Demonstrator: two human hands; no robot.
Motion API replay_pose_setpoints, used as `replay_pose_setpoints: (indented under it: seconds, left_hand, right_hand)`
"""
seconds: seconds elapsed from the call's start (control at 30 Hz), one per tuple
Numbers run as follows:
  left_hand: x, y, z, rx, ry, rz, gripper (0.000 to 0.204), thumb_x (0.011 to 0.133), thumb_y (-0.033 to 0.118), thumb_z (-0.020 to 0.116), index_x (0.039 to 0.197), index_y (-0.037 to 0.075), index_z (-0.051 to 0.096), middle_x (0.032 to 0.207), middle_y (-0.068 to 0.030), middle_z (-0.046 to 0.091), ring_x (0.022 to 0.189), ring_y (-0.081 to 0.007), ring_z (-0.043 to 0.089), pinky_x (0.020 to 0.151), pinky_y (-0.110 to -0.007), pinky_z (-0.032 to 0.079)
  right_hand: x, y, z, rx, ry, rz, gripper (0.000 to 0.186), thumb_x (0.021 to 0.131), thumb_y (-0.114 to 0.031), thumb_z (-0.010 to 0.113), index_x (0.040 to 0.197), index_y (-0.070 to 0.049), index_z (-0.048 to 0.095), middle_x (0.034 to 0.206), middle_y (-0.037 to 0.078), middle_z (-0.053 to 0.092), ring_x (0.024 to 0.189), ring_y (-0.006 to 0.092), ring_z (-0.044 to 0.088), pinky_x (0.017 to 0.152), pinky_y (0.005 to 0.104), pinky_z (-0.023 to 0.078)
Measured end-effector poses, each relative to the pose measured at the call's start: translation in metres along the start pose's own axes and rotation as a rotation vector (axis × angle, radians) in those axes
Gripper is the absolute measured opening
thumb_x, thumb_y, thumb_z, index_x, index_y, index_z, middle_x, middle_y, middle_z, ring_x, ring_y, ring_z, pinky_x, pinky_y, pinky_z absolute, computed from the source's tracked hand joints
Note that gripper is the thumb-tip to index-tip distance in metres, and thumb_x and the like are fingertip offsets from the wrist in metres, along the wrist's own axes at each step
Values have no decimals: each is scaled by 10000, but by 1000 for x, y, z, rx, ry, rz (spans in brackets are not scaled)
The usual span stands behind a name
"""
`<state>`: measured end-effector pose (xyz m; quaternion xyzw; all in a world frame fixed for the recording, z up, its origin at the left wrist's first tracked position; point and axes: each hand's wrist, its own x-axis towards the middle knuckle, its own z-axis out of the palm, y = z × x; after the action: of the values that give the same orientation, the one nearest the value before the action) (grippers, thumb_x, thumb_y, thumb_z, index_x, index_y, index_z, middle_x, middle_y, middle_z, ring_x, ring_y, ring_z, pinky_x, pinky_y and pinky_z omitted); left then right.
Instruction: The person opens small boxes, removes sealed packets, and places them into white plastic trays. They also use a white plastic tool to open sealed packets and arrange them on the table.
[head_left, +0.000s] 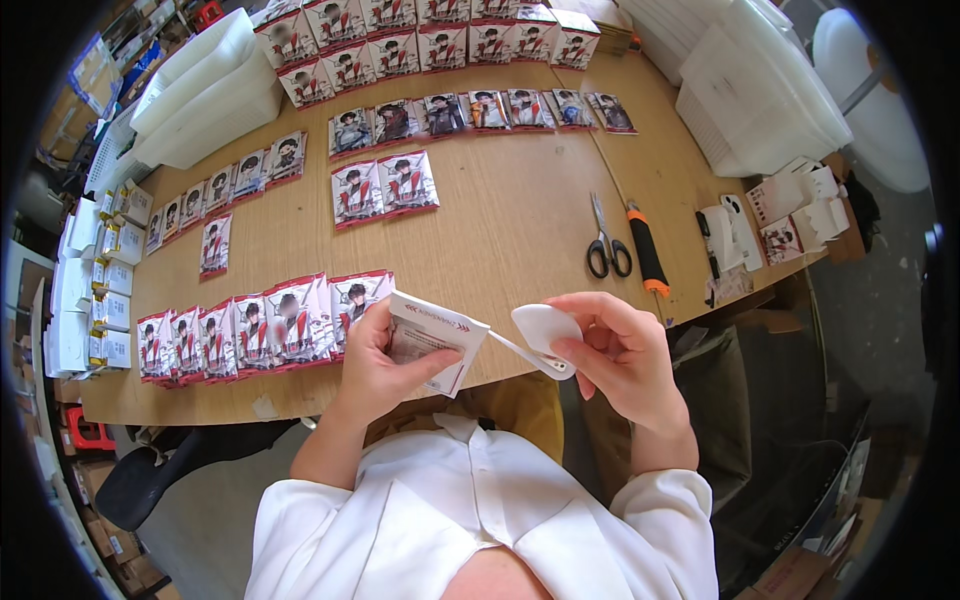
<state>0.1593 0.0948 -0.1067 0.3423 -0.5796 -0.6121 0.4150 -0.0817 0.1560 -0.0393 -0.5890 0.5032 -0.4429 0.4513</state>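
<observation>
At the near edge of the wooden table (500,230), the left hand (375,365) pinches a white card pack (432,338) — thumb across its face — while the right hand (625,355) grips a white plastic piece (545,335) touching the pack's corner; scissors (605,245) lie beyond.

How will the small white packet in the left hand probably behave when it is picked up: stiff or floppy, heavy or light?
The white packet probably feels light: the left hand holds it up by one edge. It looks fairly stiff, since its face stays flat without sagging. The surface may be smooth and a little slippery.
</observation>
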Motion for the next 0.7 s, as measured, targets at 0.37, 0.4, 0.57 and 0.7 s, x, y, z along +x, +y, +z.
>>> replay_pose_setpoints:
  seconds: [0.37,0.4,0.57,0.7]
  left_hand:
    - [-5,-6,-9,94,-39,14,445,663,-66,777,1001,39,508,922,-76,664,864,-123,654,767,-272,529]
    - [-5,-6,-9,80,-43,19,448,660,-68,778,999,42,506,917,-74,662,863,-119,652,767,-267,525]
    - [-4,-24,-20,-288,-185,-54,416,675,-74,763,985,36,509,921,-81,662,867,-139,657,763,-285,530]
    - [-1,-29,-13,-552,-279,-107,398,681,-98,724,969,20,476,854,-90,636,767,-221,682,712,-350,570]
  right_hand:
    - [3,-1,-6,-88,-123,14,174,888,10,586,1058,14,550,766,76,644,512,66,554,436,196,420]
    - [3,0,-6,-81,-148,22,155,894,1,584,1043,17,545,765,83,649,508,68,554,434,198,419]
    - [3,-2,-1,293,-236,247,139,931,-77,566,1002,21,500,745,95,657,442,66,528,373,195,358]
    - [0,-6,6,428,-272,305,160,960,-110,517,1049,-1,439,724,88,656,449,62,532,374,189,329]
